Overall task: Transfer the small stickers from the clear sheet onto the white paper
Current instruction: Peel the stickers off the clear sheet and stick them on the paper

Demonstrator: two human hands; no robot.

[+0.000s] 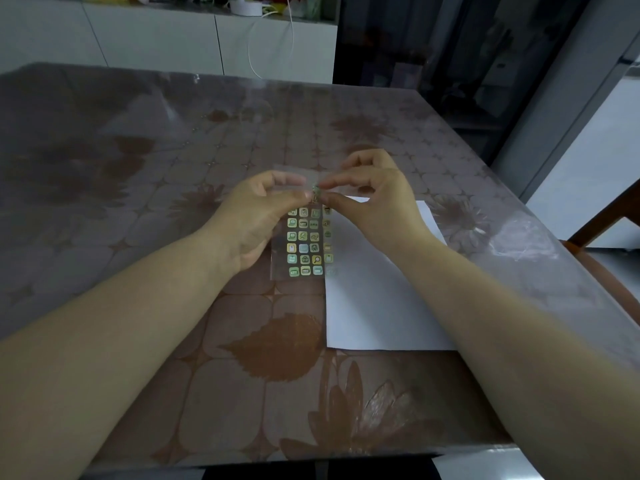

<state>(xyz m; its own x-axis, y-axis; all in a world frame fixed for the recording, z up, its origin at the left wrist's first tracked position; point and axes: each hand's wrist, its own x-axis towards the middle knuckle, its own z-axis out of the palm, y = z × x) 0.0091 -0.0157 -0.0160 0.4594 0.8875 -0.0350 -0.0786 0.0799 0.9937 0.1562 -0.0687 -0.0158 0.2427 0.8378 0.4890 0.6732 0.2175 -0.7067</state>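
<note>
One small sticker (316,192) sits at the top of the clear sheet (304,244), pinched between thumb and forefinger of the right hand (374,195) coming in from three o'clock; it looks feather-light, thin and limp, likely to curl and cling to skin, so its very edge seems the place to hold; the left hand (256,216), at nine o'clock, grips the floppy sheet's upper part; the white paper (374,299) lies at four o'clock on the table (173,168).

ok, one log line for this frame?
phase: peeling | left hand: holds clear sheet | right hand: pinches small sticker at sheet's top edge | white paper: flat on table
</note>
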